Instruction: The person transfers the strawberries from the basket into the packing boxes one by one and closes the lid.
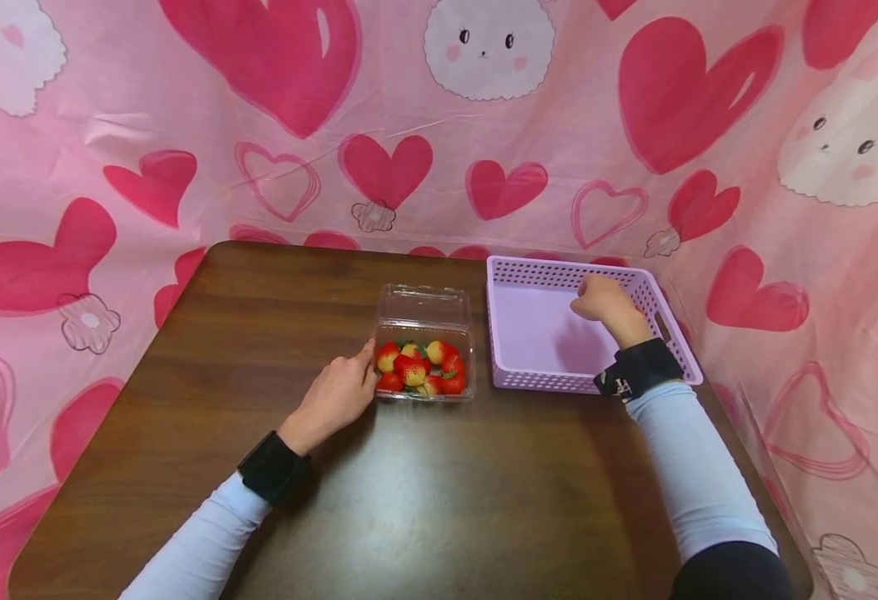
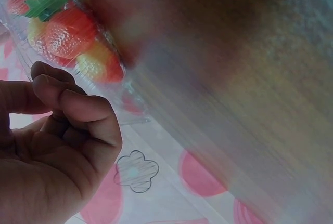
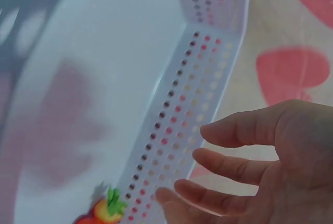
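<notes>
Several red and yellow strawberries (image 1: 412, 372) fill a clear plastic clamshell box (image 1: 427, 312), its lid raised at the back. My left hand (image 1: 338, 390) touches the box's left side with the index finger. In the left wrist view its other fingers (image 2: 86, 107) are loosely bent beside the clear wall. Over the right part of a lilac perforated basket (image 1: 539, 333) hovers my right hand (image 1: 605, 302). Its fingers are spread and loosely bent, with nothing between them in the right wrist view. A strawberry (image 3: 106, 211) lies on the basket floor, by the wall.
The box and basket stand side by side on a brown wooden table (image 1: 439, 483), with a gap between them. A pink heart-print cloth (image 1: 408, 100) hangs behind the table and along its sides. The basket is near the table's right edge.
</notes>
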A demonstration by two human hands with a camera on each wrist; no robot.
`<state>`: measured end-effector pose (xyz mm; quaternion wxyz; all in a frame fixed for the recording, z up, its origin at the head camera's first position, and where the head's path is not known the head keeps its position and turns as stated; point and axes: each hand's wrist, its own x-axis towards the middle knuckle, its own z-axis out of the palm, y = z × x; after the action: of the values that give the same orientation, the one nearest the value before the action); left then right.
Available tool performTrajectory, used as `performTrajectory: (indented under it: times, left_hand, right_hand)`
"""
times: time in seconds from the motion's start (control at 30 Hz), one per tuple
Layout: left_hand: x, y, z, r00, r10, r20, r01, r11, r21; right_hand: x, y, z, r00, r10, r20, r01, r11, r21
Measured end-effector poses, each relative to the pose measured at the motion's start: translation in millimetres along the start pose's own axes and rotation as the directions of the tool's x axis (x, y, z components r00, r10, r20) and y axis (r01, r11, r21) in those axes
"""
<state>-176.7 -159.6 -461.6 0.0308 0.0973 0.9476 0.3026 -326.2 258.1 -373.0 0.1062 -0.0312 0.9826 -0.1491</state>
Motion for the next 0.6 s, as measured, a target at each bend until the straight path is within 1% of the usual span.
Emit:
performTrajectory:
  times: [0.27,0.47,0.6]
  left_hand:
    - [-0.6,-0.3,1.0,1.000,0.007,-0.006,-0.007,1.000,-0.008]
    - [-1.4,-0.4,1.8,1.000,0.003,-0.005,-0.003,1.000,-0.010]
    - [-0.9,-0.6,1.8,1.000,0.001,0.002,-0.001,1.000,-0.007]
  right_hand:
    - [2.0,30.5,-3.1,0.995,0.088,0.050,-0.091,0.994,0.066]
    - [3.6,48.5,-0.9,0.992,0.099,0.077,-0.102,0.994,0.037]
    - [4.4,59.9,1.5,0.985,0.133,0.108,-0.141,0.988,0.070]
